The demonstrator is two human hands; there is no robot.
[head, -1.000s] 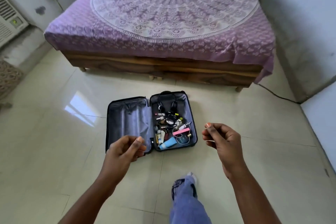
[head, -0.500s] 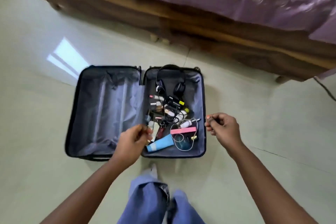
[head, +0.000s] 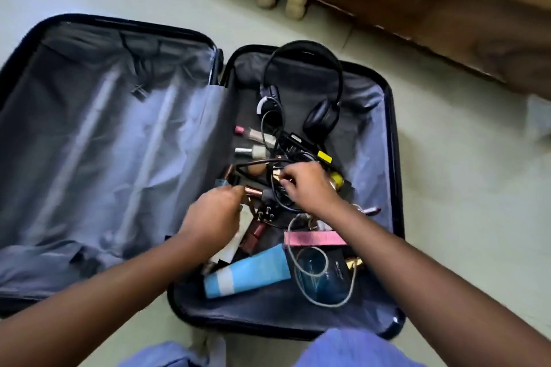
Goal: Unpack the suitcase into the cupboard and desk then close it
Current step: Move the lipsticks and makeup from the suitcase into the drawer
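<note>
Suitcase: open on the floor.
Left hand: pinching a rose-gold tube.
Right hand: fingers curled round black cables.

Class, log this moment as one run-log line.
stage: unpacking | suitcase: open, full | left hand: on rose-gold tube | right hand: in cables
</note>
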